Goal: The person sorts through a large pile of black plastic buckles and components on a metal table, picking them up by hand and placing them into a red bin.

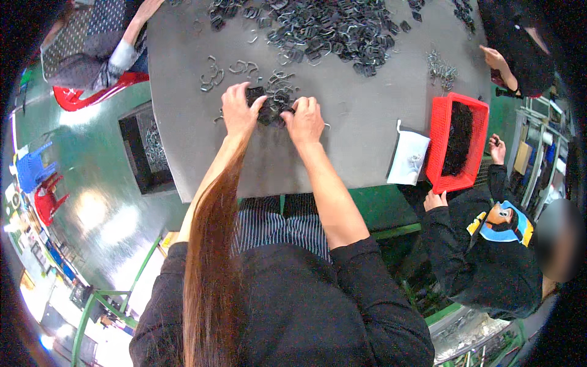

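Both of my hands are over the grey tabletop, on either side of a small heap of black plastic parts (269, 114). The thumb and fingers of my left hand (239, 112) are curved around black pieces at the heap's left edge. My right hand (306, 123) pinches a dark piece at the right edge, its thumb against the heap. The parts' exact kind is too small to tell. Bent metal hooks (280, 79) lie just beyond the heap, and more curved hooks (212, 74) are scattered to the left.
A large pile of black parts (333, 30) covers the table's far side. On the right are a wire-hook pile (441, 68), a white pouch (408, 156) and a red basket (438, 144) of dark parts, touched by a co-worker's hand (435, 200). A black bin (136, 147) stands left.
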The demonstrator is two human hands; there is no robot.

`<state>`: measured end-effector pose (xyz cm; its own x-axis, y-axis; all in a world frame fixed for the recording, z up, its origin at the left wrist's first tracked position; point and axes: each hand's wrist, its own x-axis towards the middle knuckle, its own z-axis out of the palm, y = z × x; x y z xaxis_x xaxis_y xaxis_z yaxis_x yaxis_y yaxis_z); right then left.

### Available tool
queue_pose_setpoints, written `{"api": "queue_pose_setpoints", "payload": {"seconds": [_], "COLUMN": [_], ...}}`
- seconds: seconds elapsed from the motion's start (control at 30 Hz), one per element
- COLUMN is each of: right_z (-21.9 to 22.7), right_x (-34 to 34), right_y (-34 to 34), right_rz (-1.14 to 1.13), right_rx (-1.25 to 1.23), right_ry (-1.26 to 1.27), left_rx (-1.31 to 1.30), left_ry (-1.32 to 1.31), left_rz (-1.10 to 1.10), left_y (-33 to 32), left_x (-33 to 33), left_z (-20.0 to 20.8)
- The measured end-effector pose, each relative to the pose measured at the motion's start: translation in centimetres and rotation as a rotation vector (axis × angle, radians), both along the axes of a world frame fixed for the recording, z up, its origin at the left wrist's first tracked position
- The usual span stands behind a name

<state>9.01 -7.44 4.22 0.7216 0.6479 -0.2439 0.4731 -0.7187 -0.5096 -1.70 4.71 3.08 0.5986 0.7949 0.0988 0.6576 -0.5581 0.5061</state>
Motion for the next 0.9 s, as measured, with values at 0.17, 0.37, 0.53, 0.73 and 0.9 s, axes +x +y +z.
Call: {"api": "queue_pose_setpoints", "payload": {"seconds": [0.17,0.37,0.53,0.73,0.9], "right_z": [-1.1,0.7,-2.2,0.4,1.7], "right_x": [4.1,5.8,7.0,7.4,7.4], "right_y": [-2.4,-1.3,-0.7,-4.4,-6.5], "right_rz": [-0.300,-0.370,-0.108,-0.337,-0.496], "right_rx": [0.440,0.439,0.106,0.185,0.582], "right_ry": [0.703,1.027,0.337,0.563,1.226], "left_rx": [-0.464,-1.433,-0.854,-0.423,-1.177], "left_ry": [-0.077,-0.503,-0.062,0.067,-0.096], "left_rz": [-0.039,0.174,0.006,-0.124,-0.024], "left_y": [2.1,5.2,2.7,-0.5,4.5], "left_x": [0.2,-3.9,-2.1,-1.0,-4.9], "left_z": [-0.6,2.1,0.4,0.1,2.8]}}
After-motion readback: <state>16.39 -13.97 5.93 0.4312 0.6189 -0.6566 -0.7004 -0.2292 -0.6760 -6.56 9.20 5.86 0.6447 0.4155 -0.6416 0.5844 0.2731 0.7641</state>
